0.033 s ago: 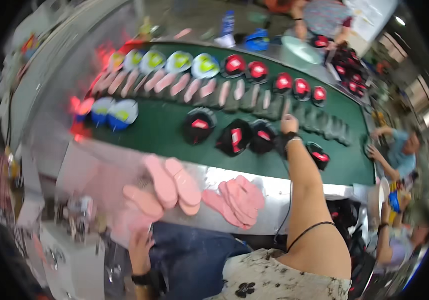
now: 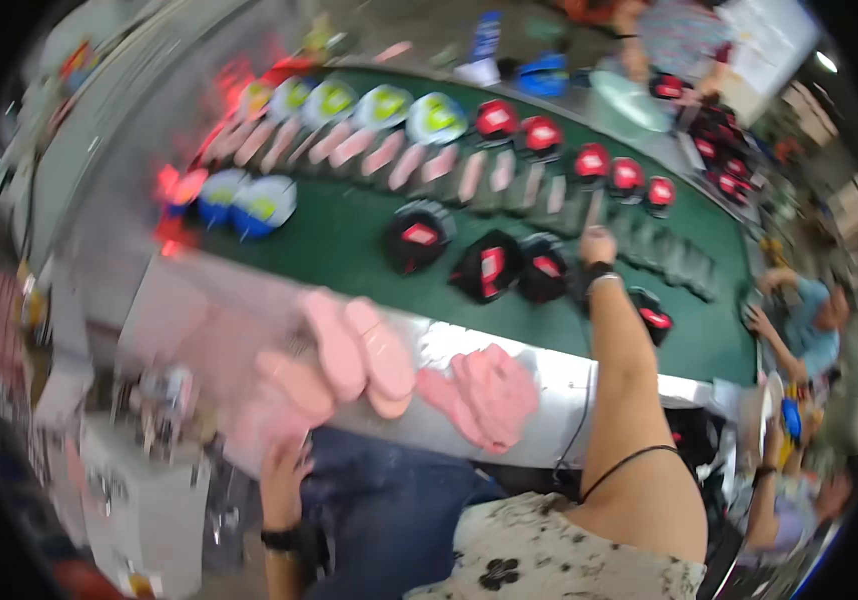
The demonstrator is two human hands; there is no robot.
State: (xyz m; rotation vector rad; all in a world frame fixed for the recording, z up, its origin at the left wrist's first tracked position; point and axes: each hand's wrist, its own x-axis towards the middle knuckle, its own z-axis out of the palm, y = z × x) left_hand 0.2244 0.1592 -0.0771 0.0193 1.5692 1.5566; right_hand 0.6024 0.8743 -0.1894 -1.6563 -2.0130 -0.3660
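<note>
My right hand reaches out over the green belt, fingers closed on the near end of a narrow pink insole. That insole lies at a row of dark grey pieces; several more pink insoles lie along the row to the left. My left hand is low at the near edge of the metal ledge, its fingers apart and nothing visible in them. On the ledge lie larger pink soles and an overlapping pile of pink insoles.
Rounded black-and-red pieces and white-and-blue pieces sit on the belt. Red light glows at its left end, beside a metal housing. Co-workers are at the right; another person's hands show across the belt.
The whole view has shifted slightly, so the belt and its pieces appear a little further right. Both hands keep about the same places relative to the things around them.
</note>
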